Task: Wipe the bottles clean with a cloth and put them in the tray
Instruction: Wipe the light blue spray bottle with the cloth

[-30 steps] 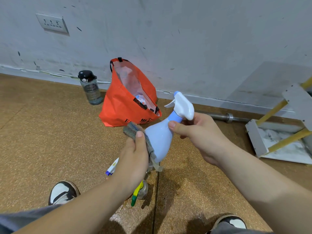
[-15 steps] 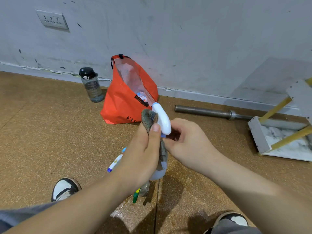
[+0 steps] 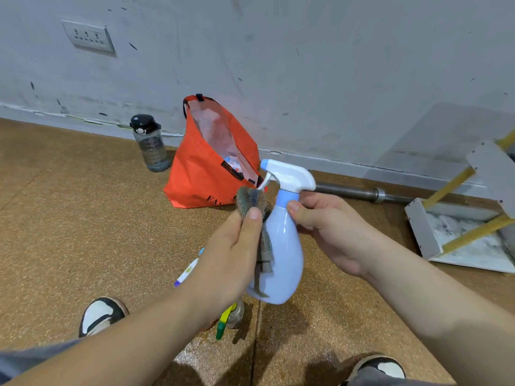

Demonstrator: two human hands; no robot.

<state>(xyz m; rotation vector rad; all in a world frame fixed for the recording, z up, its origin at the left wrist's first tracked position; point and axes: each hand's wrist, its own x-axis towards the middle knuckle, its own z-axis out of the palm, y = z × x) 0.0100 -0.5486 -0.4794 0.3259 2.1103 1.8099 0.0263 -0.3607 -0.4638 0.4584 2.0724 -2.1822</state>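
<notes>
Head view: the person holds a pale blue spray bottle point(image 3: 284, 254) upright in the air above the cork-brown floor point(image 3: 69, 218). Right hand point(image 3: 328, 232) grips its neck, thumb just below the blue collar. Left hand point(image 3: 228, 263) pinches a grey cloth point(image 3: 255, 204) against the bottle's side. Behind: orange bag point(image 3: 206, 174), dark water bottle point(image 3: 150, 143), steel bar point(image 3: 359, 192) along the wall. White tray point(image 3: 423, 229) far right.

- A bare indoor room, probably a gym corner.
- A speckled brown, rubber-like floor point(image 3: 69, 218) meets a scuffed grey wall point(image 3: 306, 65) that carries a socket plate point(image 3: 87, 37).
- A steel barbell bar point(image 3: 348, 190) lies along the foot of the wall.
- A dark water bottle point(image 3: 152, 146) stands by the wall.
</notes>
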